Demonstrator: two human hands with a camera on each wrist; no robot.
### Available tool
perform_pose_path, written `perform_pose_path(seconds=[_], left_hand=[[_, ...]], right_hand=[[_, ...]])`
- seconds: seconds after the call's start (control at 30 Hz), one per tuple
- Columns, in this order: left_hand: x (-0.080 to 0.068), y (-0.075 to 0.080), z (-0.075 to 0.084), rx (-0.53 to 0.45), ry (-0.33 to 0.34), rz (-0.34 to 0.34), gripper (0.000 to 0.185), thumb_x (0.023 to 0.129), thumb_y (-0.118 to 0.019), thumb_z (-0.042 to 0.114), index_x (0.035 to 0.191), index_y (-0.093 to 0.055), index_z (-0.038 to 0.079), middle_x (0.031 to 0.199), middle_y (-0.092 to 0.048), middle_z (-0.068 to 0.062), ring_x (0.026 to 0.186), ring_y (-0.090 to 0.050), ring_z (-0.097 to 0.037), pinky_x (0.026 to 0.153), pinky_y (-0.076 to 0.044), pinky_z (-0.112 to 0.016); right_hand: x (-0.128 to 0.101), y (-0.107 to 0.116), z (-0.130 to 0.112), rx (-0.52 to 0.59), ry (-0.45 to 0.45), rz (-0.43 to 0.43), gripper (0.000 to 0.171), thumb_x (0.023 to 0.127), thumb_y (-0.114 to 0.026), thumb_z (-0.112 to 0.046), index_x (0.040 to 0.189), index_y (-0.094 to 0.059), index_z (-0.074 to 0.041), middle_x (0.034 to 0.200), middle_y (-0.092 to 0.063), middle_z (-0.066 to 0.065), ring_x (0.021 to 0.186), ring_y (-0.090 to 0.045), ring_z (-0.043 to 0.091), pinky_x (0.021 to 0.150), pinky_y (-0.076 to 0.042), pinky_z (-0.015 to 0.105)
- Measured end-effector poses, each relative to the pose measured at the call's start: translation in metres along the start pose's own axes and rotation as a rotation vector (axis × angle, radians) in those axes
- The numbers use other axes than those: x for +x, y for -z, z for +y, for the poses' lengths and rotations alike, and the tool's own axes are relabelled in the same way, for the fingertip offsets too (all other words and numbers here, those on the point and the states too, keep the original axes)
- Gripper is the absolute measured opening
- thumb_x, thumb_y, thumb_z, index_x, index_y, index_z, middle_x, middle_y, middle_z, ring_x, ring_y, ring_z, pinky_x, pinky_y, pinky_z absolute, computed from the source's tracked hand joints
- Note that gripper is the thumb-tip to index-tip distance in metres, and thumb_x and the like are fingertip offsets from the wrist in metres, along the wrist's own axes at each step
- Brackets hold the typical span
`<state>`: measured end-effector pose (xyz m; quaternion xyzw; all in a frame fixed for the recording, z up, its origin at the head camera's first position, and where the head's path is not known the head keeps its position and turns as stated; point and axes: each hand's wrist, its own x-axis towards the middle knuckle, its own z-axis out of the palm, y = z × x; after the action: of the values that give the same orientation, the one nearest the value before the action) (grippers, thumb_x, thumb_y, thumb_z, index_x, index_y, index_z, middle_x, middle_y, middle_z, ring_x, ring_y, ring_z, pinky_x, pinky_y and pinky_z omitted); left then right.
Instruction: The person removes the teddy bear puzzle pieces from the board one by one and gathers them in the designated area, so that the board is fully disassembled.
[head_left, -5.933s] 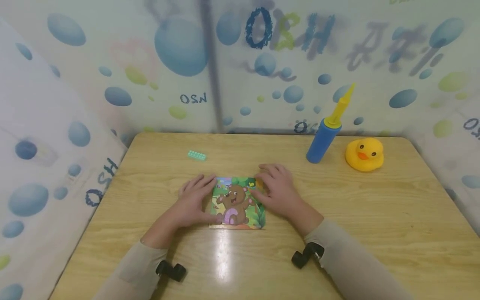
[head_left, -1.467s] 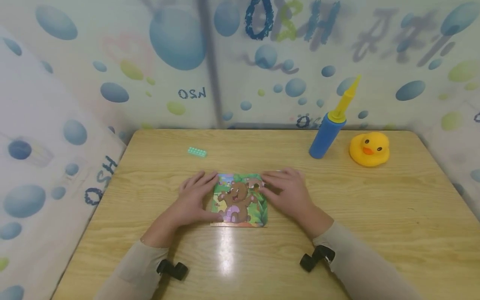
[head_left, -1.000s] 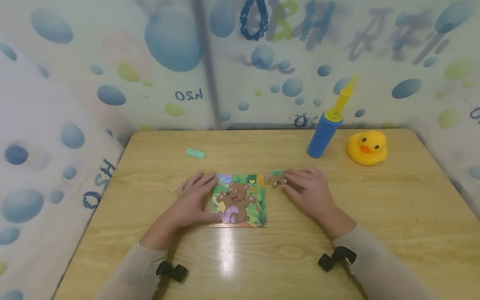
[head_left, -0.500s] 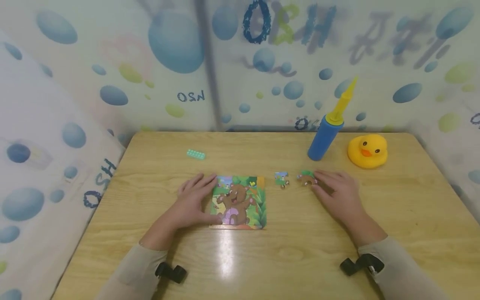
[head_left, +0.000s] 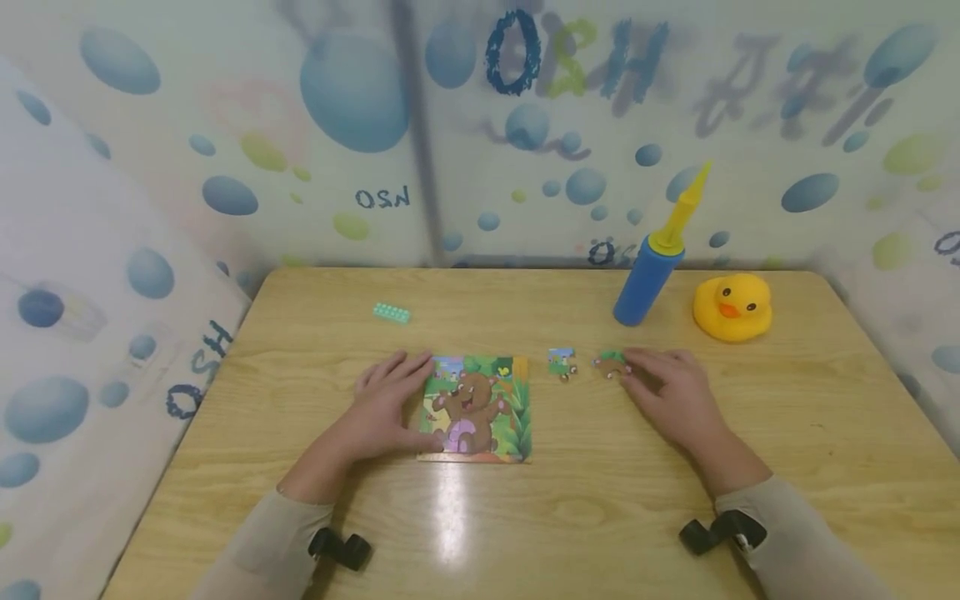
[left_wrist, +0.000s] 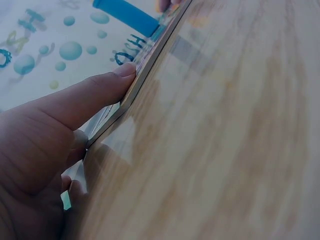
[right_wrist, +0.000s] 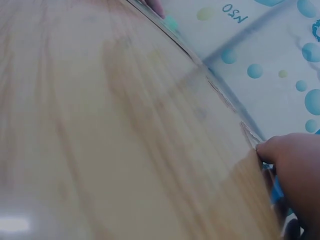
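A jigsaw puzzle [head_left: 472, 417] with a brown bear picture lies flat in front of me. My left hand [head_left: 390, 408] rests along its left side in the head view, the thumb over the near left corner and the fingers at the far left corner. In the left wrist view the thumb presses on the puzzle's edge [left_wrist: 145, 75]. Right of the puzzle, my right hand [head_left: 675, 396] pinches the right end of a brown and green puzzle piece [head_left: 612, 363] between thumb and fingers. A blue and green puzzle piece [head_left: 560, 362] lies between that piece and the puzzle.
A mint-green studded toy brick [head_left: 392, 312] lies behind the puzzle. A blue hand pump [head_left: 641, 283] with a yellow nozzle stands at the back right, beside a yellow rubber duck [head_left: 732, 308]. The wooden table [head_left: 555, 533] ends at a patterned curtain [head_left: 480, 150].
My right hand has drawn the brown and green puzzle piece off the puzzle's far right corner to the right, uncovering the blue and green piece. The left hand stays put.
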<state>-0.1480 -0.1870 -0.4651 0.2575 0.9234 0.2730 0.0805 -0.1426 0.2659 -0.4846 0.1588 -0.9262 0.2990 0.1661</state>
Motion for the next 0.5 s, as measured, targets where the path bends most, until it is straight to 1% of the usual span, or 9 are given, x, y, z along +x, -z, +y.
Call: perform_pose_path(seconds=[0.17,0.3,0.5], left_hand=[[0.0000,-0.0006,-0.0006,0.003,-0.002,0.006,0.121,0.074,-0.092,0.061,0.166,-0.036,0.007,0.176,-0.026,-0.006,0.160,-0.011,-0.045,0.121,-0.001,-0.070],[0.0003,-0.0007,-0.0011,-0.002,-0.001,0.006,0.121,0.074,-0.092,0.061,0.167,-0.036,0.007,0.176,-0.026,-0.006,0.160,-0.011,-0.045,0.121,-0.001,-0.070],[-0.0001,-0.0006,-0.0003,0.000,0.000,0.003,0.120,0.074,-0.092,0.061,0.167,-0.036,0.007,0.176,-0.026,-0.006,0.160,-0.011,-0.044,0.120,-0.001,-0.071]], right_hand=[[-0.0009,-0.0023,0.0015,0.002,0.001,0.016,0.035,0.092,-0.083,-0.009,0.126,-0.078,-0.003,0.128,-0.076,0.013,0.104,-0.060,0.033,0.086,-0.040,0.044],[-0.0001,-0.0029,0.0023,-0.016,-0.025,0.020,0.034,0.093,-0.082,-0.011,0.125,-0.078,-0.003,0.126,-0.076,0.013,0.103,-0.059,0.032,0.086,-0.039,0.044],[0.0026,-0.0031,0.0017,-0.043,-0.062,0.032,0.031,0.095,-0.078,-0.011,0.123,-0.078,-0.001,0.125,-0.076,0.016,0.109,-0.062,0.036,0.088,-0.040,0.045]])
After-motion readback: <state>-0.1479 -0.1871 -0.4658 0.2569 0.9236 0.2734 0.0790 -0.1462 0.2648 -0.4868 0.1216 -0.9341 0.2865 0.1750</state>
